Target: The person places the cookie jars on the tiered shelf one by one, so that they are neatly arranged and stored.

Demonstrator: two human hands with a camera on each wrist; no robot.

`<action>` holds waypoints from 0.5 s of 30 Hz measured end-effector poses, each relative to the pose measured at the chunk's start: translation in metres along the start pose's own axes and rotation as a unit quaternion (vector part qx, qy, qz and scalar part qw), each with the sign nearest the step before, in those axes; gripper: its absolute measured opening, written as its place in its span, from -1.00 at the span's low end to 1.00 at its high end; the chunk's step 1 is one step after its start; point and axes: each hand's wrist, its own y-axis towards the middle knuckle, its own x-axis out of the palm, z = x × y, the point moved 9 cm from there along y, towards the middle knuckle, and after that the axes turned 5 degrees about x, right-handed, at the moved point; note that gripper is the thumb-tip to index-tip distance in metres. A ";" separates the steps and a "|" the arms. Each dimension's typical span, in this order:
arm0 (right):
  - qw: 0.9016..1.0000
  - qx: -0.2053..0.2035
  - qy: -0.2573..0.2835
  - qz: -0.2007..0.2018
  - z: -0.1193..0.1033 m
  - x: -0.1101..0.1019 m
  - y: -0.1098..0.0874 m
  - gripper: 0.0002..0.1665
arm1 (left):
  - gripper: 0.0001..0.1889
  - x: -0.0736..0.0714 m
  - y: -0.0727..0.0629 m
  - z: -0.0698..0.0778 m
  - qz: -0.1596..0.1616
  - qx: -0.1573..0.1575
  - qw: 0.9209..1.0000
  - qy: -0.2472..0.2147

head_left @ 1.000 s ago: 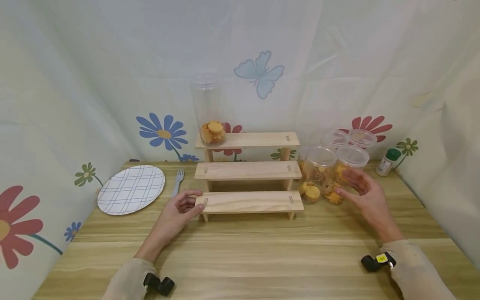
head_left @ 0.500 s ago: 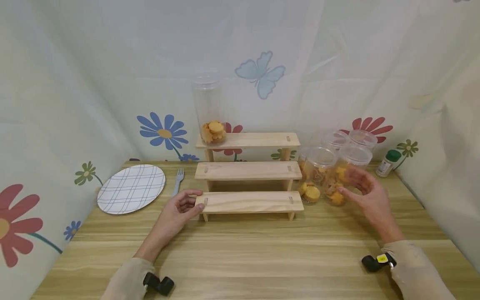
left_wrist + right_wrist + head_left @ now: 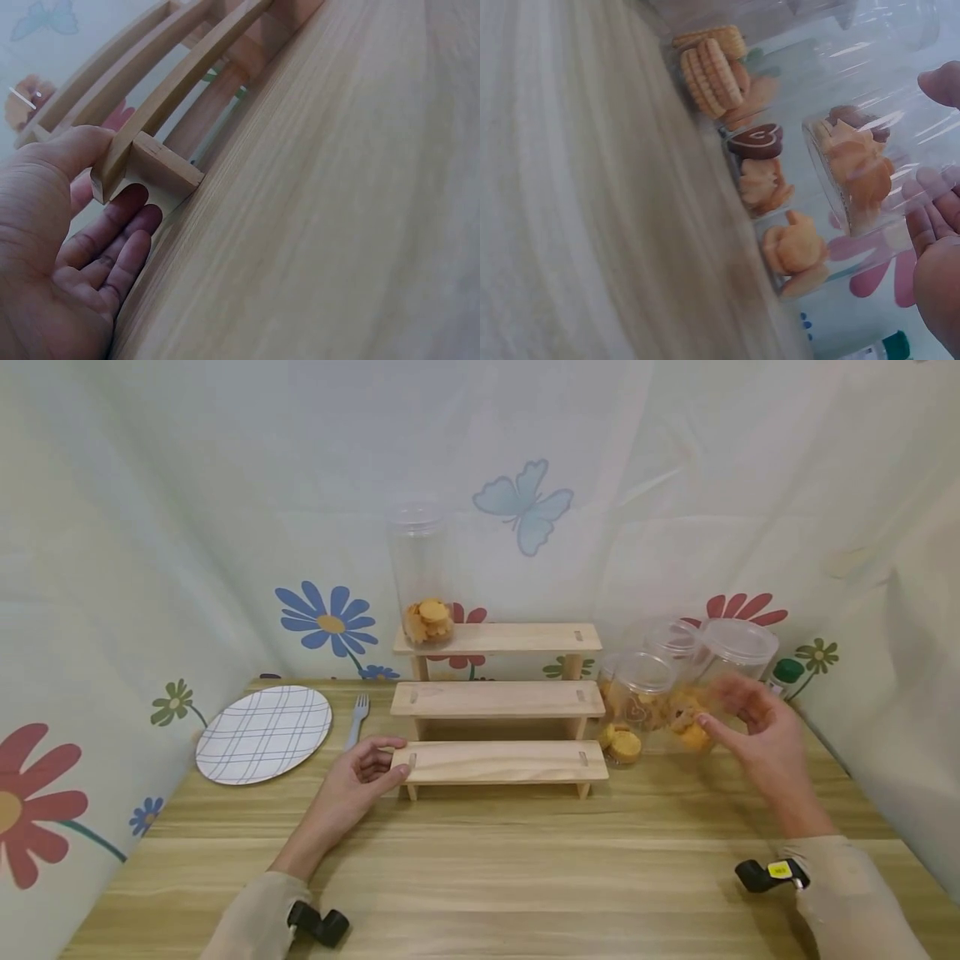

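While the left hand (image 3: 356, 787) pinches the lowest shelf (image 3: 498, 762), the right hand (image 3: 772, 747) grips a jar (image 3: 901, 142). Cookies (image 3: 857, 169) lie inside.

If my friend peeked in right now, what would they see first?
Probably the pale wooden three-step stand on the wood-grain table, with a tall clear plastic jar of golden cookies on its top step's left end. Then the bare right hand, holding another clear plastic cookie jar right of the stand. Behind, a pale blue butterfly decorates the flowery white backdrop.
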 end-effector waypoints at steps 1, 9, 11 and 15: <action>1.000 0.000 -0.001 0.002 -0.003 -0.001 0.000 -0.28 | -0.53 0.000 0.000 0.000 0.000 -0.001 1.000 0.000; 0.998 -0.013 0.060 0.020 -0.028 -0.013 0.002 -0.26 | -0.55 0.000 0.000 0.001 0.000 -0.004 1.000 0.000; 0.996 -0.019 0.081 0.028 -0.035 -0.018 0.004 -0.27 | -0.55 0.000 0.001 0.002 -0.001 -0.002 1.000 -0.002; 0.996 -0.031 0.079 0.036 -0.049 -0.027 0.008 -0.28 | -0.55 -0.001 0.000 0.003 -0.001 -0.001 1.000 -0.002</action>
